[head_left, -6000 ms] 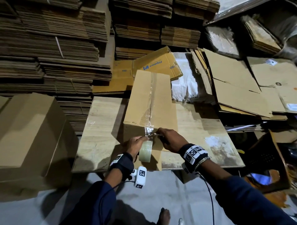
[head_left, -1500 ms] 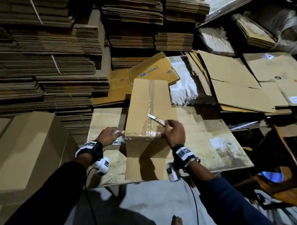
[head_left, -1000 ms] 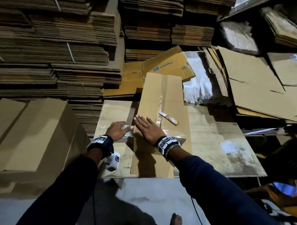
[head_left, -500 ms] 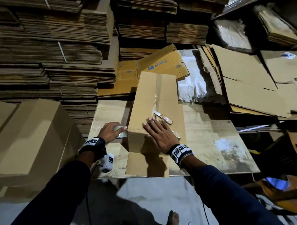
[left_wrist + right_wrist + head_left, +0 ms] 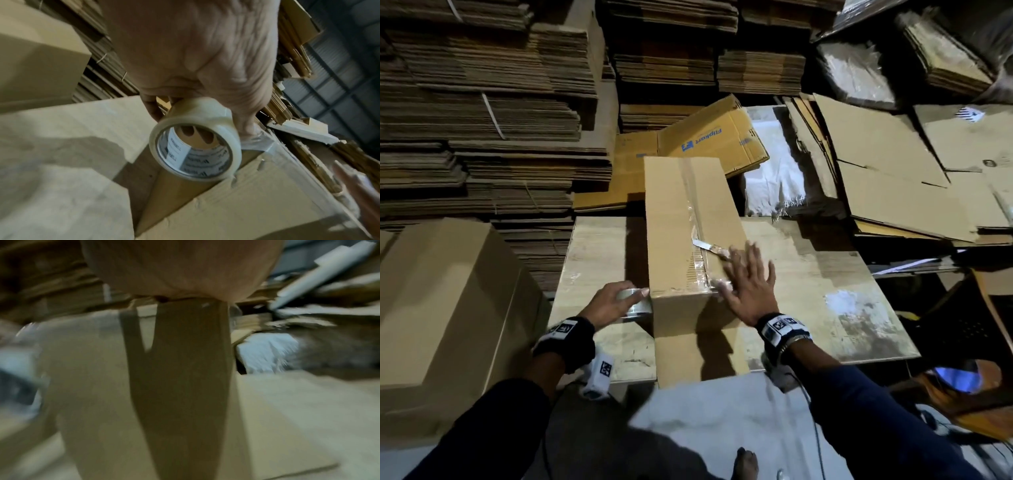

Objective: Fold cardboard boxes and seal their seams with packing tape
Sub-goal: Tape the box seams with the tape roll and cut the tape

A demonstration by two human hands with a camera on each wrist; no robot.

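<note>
Left hand [image 5: 610,304] gripping tape roll [image 5: 195,146] against taped box [image 5: 681,240]; right hand [image 5: 748,287] flat, fingers spread, near knife [image 5: 710,247].

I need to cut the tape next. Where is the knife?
In the head view, the knife lies on top of the box, on the taped seam, just beyond the right hand.

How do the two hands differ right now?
The left hand grips the tape roll beside the box's left side; the right hand holds nothing. Left fingers curl round the roll; right fingers are spread straight. The left sits off the box's top; the right lies at its near right corner, close to the knife. Both wear wristbands.
</note>
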